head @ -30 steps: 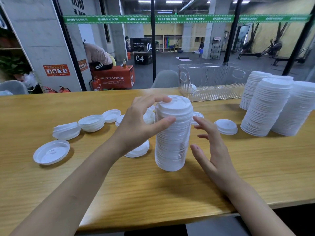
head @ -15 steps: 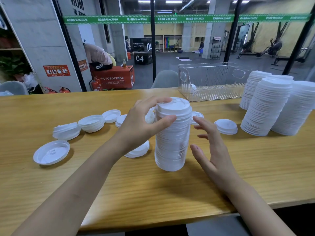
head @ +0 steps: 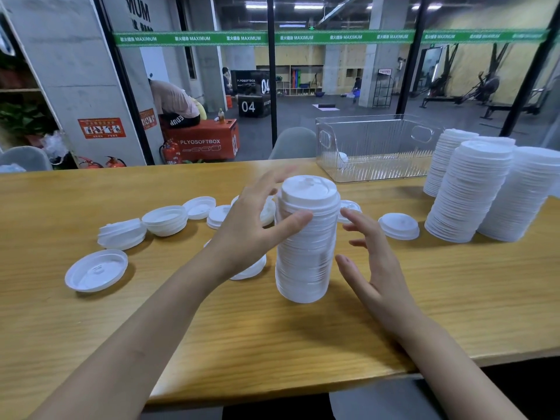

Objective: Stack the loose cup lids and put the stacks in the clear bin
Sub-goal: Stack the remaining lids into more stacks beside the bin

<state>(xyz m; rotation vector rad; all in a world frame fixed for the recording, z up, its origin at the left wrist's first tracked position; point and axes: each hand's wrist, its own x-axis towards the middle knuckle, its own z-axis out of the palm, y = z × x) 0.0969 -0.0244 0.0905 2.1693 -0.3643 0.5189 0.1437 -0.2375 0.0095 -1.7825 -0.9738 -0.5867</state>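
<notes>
Beyond a glass wall lies a gym floor with plyo boxes, and in front of the glass runs a long wooden counter [head: 454, 298]. At its middle stands a tall stack of white cup lids [head: 306, 247], upright, its base resting on the wood.

A person's left hand [head: 251, 228] is on the stack's left side near the top: the thumb presses against the stack's front and the blurred fingers curl around behind the top lid, so this grip is closed on the stack. The right hand [head: 372, 262] is just to the right of the stack, palm toward it and fingers spread; its grip is wide and holds nothing, with a narrow gap between fingertips and lids.

Loose lids [head: 165, 219] lie scattered on the counter to the left of and behind the stack, some nested in small piles, and a single upturned lid [head: 96, 269] sits nearest the left. One more lid [head: 398, 225] rests dome-up to the right.

The clear bin [head: 375, 147] stands at the far edge of the counter, right of center. Three taller lid stacks [head: 472, 192] stand on the counter at the right, beside the bin.
</notes>
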